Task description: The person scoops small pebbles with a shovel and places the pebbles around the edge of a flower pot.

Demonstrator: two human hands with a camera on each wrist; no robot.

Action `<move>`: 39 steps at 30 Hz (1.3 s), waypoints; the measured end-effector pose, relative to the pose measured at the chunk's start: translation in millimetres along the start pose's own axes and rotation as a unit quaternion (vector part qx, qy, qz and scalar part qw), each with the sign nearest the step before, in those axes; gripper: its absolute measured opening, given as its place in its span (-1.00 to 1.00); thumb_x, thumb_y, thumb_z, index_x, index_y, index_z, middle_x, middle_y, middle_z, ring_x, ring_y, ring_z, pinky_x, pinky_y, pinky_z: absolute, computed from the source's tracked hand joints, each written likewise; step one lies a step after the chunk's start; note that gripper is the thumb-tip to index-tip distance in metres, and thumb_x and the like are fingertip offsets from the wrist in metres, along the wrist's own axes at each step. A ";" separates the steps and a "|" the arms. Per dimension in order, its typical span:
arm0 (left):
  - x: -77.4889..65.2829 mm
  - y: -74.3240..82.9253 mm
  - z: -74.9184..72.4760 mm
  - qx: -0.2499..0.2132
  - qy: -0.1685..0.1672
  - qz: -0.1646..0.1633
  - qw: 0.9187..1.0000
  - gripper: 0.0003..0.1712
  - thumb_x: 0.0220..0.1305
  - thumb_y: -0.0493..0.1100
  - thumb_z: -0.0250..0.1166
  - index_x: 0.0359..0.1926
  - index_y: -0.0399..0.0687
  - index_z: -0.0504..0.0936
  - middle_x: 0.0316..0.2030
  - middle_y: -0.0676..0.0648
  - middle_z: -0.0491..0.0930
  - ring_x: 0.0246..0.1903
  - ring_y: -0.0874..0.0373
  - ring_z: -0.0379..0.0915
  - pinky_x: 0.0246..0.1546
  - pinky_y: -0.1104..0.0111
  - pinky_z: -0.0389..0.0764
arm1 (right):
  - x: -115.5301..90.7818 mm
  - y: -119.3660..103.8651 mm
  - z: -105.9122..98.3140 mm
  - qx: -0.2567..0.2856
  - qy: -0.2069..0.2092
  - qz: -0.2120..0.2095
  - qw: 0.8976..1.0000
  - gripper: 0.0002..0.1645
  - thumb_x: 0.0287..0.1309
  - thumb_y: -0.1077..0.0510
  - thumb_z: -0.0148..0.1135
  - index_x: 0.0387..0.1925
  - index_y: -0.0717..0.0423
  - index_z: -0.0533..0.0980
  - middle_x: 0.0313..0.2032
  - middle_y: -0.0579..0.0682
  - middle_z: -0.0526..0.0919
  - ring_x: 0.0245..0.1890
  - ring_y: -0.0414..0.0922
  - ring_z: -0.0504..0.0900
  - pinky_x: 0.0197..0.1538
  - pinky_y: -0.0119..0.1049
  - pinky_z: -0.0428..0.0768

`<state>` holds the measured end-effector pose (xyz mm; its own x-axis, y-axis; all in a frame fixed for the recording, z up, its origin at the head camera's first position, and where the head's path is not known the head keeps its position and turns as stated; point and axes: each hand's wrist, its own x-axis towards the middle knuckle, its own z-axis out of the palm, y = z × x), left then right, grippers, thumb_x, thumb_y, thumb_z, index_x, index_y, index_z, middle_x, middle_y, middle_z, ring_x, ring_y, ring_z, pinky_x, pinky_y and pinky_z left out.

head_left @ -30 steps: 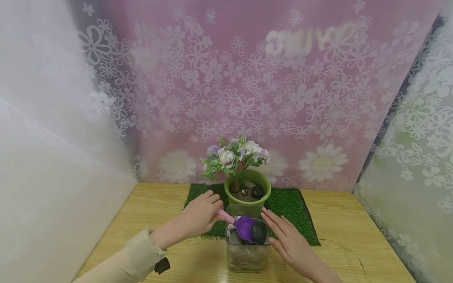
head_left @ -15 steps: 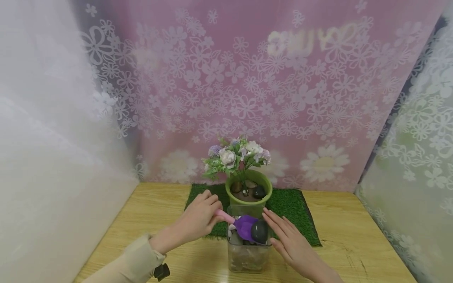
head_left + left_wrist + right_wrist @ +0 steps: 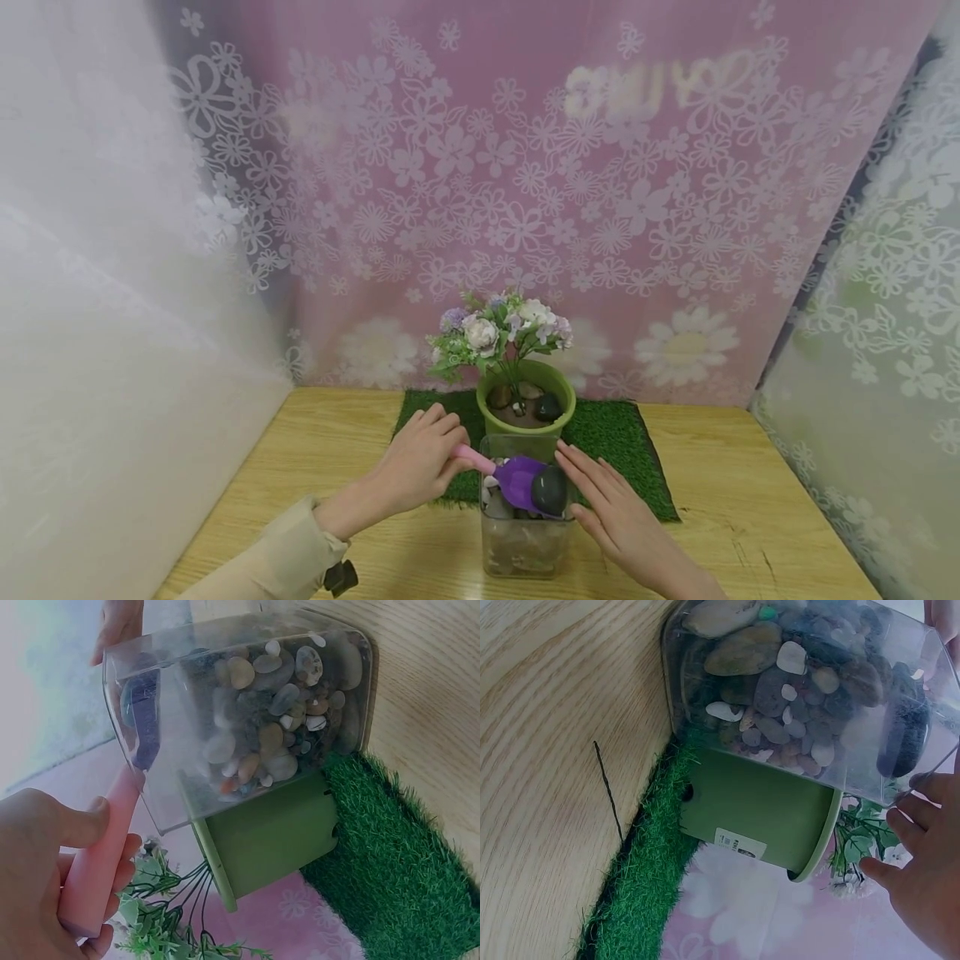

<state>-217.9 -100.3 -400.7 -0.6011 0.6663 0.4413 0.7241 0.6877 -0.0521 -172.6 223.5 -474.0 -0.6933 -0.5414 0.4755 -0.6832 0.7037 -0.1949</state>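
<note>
My left hand (image 3: 423, 460) grips the pink handle of a small shovel (image 3: 521, 482) with a purple scoop. In the left wrist view, thumb and fingers wrap the pink handle (image 3: 105, 855). A smooth black stone (image 3: 549, 490) rests at the scoop's front end, inside the top of a clear plastic container (image 3: 522, 546). Pebbles (image 3: 776, 705) of mixed colours and sizes fill much of that container. My right hand (image 3: 618, 521) lies against the container's right rim, its fingers extended. In the right wrist view, the right fingertips touch the rim beside the black stone.
Behind the container stands a green flowerpot (image 3: 528, 421) with artificial flowers (image 3: 502, 333), soil and a few stones. Artificial turf (image 3: 622, 458) lies beneath the pot on the wooden table (image 3: 712, 483). Floral curtains (image 3: 525, 192) enclose the back and sides.
Both hands, the shovel and the black stone keep nearly the same places; only a very slight shift of the whole view shows.
</note>
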 end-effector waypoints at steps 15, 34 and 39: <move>-0.9 7.0 0.6 -0.056 -0.005 -0.040 0.998 -0.84 0.30 -0.03 0.40 -0.33 0.04 0.63 -0.36 0.11 0.49 -0.32 0.18 0.11 -0.17 0.29 0.22 | -2.5 -2.8 -1.5 0.045 0.024 0.030 0.998 -0.16 0.40 0.14 0.22 0.59 -0.04 0.10 0.54 -0.01 0.17 0.48 -0.07 0.21 0.44 -0.65 -0.24; -20.7 -8.8 -2.1 -0.082 0.056 -0.091 0.991 -0.82 0.21 -0.04 0.46 -0.32 -0.01 0.68 -0.38 0.12 0.51 -0.33 0.22 0.19 -0.17 0.27 0.32 | 0.4 -3.4 -2.9 0.009 0.020 0.011 1.000 -0.12 0.34 0.13 0.29 0.57 0.05 0.13 0.54 0.03 0.18 0.47 0.01 0.24 0.48 -0.57 -0.28; -17.0 -19.5 -10.9 -0.075 0.086 -0.090 0.989 -0.82 0.20 -0.08 0.47 -0.33 -0.07 0.68 -0.38 0.06 0.55 -0.33 0.15 0.25 -0.16 0.21 0.37 | 1.4 -3.5 -3.9 -0.019 0.014 -0.018 1.000 -0.09 0.30 0.02 0.32 0.56 0.08 0.15 0.54 0.02 0.17 0.52 -0.05 0.15 0.51 -0.47 -0.33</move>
<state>-218.1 -128.2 -397.5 -0.6671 0.4696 0.5783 0.6613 0.7308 0.1694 -170.3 222.1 -469.3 -0.6609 -0.5541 0.5062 -0.6981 0.7014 -0.1437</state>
